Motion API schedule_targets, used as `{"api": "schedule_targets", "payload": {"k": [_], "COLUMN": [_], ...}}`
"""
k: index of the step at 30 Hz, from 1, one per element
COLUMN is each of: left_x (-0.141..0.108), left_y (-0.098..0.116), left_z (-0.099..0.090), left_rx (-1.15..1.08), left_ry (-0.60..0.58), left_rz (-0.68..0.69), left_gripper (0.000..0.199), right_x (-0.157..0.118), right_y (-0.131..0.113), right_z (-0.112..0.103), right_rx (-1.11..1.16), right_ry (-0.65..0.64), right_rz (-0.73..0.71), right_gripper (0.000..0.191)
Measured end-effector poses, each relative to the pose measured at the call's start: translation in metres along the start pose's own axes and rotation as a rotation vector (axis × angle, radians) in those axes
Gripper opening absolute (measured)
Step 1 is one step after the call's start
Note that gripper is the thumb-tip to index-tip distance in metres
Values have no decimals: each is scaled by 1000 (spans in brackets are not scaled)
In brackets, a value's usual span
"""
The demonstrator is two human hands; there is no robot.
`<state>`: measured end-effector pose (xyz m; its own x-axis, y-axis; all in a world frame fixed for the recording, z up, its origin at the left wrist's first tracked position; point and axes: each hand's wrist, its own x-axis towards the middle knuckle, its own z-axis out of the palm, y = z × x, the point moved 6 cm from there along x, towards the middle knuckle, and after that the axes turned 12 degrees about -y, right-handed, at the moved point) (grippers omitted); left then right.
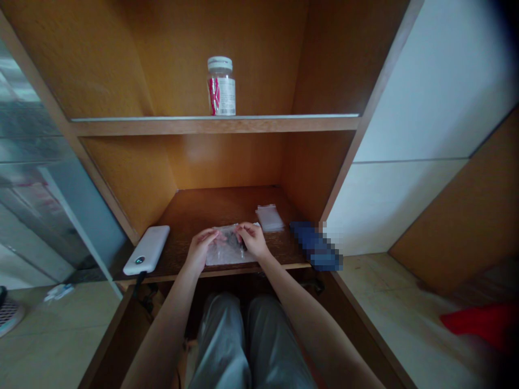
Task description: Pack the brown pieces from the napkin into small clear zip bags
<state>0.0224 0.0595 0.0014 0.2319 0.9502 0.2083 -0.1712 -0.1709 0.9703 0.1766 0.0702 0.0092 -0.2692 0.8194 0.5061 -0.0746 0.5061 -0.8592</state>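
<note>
I've got left hand point(198, 249) and right hand point(253, 240) close together, not touching, both pinching a clear plastic bag point(223, 255) between them, long axis along the front edge of the wooden shelf point(259, 268), dark contents point(234, 239) nearer right hand.

left hand point(198, 249): holding the edge of a clear plastic bag point(223, 254)
right hand point(253, 240): pinching that bag over a dark object point(233, 239)
counter point(194, 213): white power bank point(146, 250) left, small plastic bags point(270, 218) behind, blurred blue object point(315, 246) right
shelf point(214, 126): upright white-capped plastic bottle point(221, 86)
</note>
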Motion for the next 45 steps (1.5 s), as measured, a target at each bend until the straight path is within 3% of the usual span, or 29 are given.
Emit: {"api": "schedule_targets", "payload": {"k": [9,22,31,39,45], "left_x": [-4,-4,0,2,-1], "left_y": [3,4,2,-2,-4], "left_z": [7,6,10,5,3], "left_rx": [40,170,294,297,137], "left_ry": [-16,-25,-109,-55,35], "left_rz": [-77,-41,-23,-41,-81], "left_gripper": [25,16,19,19,21], "right_x": [-2,-2,-2,-2,-1], "right_y": [-8,-4,0,0,-2], "right_z": [6,13,15,15,13], "right_rx": [-36,-146,-202,-227,-190], "right_ry": [-24,-124,-151,-148,-117], "right_rz": [-22,-78,-28,-2,7], "right_gripper": [22,13,11,10,17]}}
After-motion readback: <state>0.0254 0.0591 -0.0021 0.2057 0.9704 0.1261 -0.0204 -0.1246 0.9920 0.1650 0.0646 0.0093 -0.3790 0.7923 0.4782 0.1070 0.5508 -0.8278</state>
